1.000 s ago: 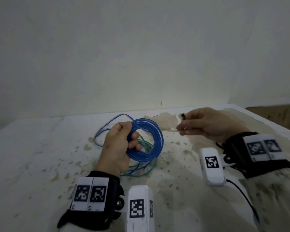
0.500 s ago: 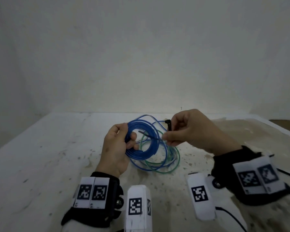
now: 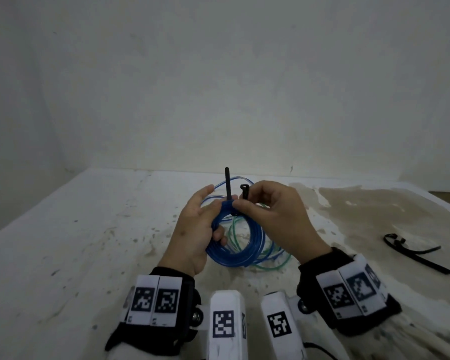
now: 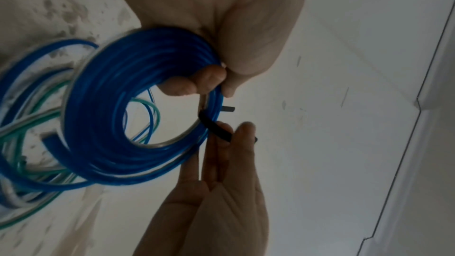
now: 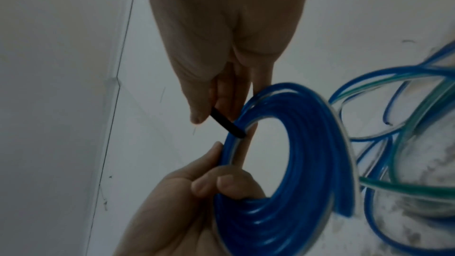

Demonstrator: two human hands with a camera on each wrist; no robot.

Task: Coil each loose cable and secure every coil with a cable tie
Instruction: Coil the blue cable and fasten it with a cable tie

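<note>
Over the middle of the counter (image 3: pixel 89 229), the left hand (image 3: pixel 192 235) holds the blue cable coil (image 3: pixel 234 253) while the right hand (image 3: pixel 276 219) pinches the black cable tie (image 3: pixel 228 185) looped around it, so next its tail must go through its head.

Bare utility or workroom, unfinished in look. Plain whitish wall (image 3: pixel 218 87) beyond both hands, unadorned, meeting a second wall at a corner to the left. White worktop (image 3: pixel 63 242) under the hands, speckled with dark flecks; broad brownish stain (image 3: pixel 361 211) to the right of the right hand. Spare black cable ties (image 3: pixel 411 252) lying loose further right. No furnishings in view.
</note>
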